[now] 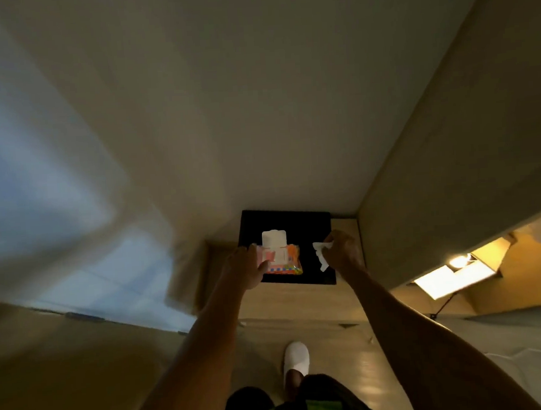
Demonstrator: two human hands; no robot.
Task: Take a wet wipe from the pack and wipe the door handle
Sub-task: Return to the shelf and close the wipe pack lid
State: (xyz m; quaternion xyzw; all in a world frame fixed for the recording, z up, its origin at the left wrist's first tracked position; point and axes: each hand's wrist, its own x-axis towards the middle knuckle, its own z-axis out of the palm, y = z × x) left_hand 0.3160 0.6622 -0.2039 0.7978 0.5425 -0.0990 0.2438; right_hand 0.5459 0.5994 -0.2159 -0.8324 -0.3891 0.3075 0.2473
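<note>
Two bare hands at a wet wipe pack on a dark mat.

The right hand [343,251] is pinched closed on a crumpled white wet wipe [322,255], lifted just right of the pack. The left hand [246,267] presses on the left edge of the soft pink and orange plastic wipe pack [282,258], fingers curled against it; its white flip lid [274,238] stands open at the far side. The pack lies on a square black mat [309,227] on a pale wooden counter [301,298]. Nearer, a white slipper [295,360] rests on the floor. No door handle is in view.
</note>
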